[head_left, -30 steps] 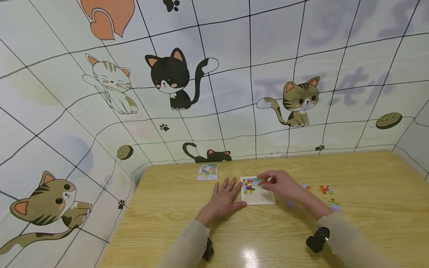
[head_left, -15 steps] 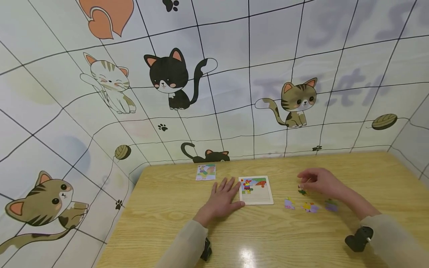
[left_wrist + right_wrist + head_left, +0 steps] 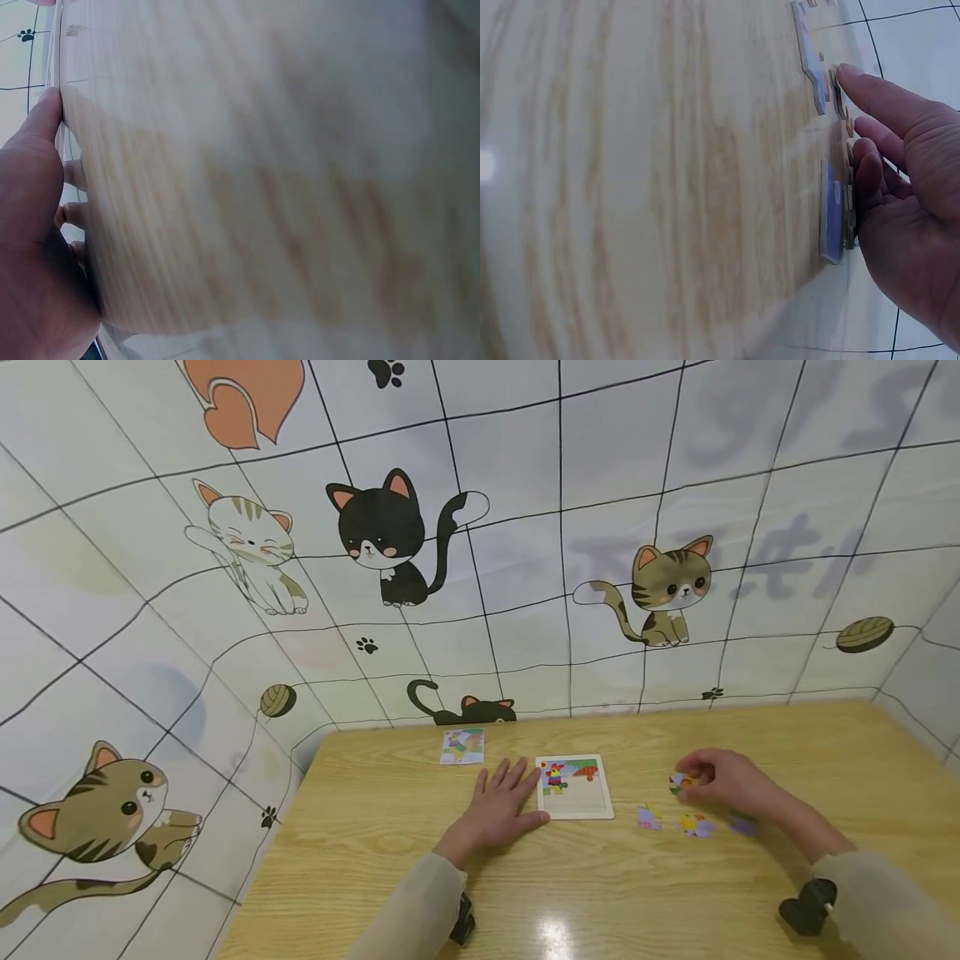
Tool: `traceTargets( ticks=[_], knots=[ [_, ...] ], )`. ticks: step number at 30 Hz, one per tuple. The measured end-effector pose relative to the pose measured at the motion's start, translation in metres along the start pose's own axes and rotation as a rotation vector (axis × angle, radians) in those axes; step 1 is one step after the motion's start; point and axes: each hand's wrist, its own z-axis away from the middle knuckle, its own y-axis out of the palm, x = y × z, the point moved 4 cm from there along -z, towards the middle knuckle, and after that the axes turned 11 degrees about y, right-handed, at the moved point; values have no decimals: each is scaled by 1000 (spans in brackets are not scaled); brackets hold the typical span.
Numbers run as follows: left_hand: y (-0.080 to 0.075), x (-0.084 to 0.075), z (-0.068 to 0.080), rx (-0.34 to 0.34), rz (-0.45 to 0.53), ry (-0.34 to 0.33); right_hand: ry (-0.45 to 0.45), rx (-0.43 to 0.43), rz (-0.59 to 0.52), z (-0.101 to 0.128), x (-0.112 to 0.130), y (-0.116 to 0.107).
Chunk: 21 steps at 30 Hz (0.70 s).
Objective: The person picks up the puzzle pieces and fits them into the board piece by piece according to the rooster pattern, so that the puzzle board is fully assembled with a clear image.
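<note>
The left hand (image 3: 498, 806) lay flat and open on the table (image 3: 600, 893), touching the puzzle board (image 3: 574, 787). 2 loose pieces (image 3: 696, 825) lay between. The right hand (image 3: 723, 779) pinched 1 puzzle piece (image 3: 681, 782) just above the table.

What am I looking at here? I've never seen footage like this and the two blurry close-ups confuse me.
No machine: a person is working at a wooden table with bare hands, wearing three cameras. The wide picture comes from a head camera looking down. The two close-ups come from cameras strapped to each wrist, so the tabletop fills them at a steep angle.

The left hand lies flat beside a white puzzle board that is partly filled. The right hand has its grip on a loose puzzle piece; the right wrist view shows fingers on pieces. More loose pieces lie nearby, and a small picture card sits near the wall.
</note>
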Motion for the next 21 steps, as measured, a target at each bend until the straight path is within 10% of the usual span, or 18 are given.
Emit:
traceTargets(
  ticks=[21],
  knots=[
    [-1, -3, 0, 4, -10, -2, -14, 19, -57, -1, 9, 2]
  ],
)
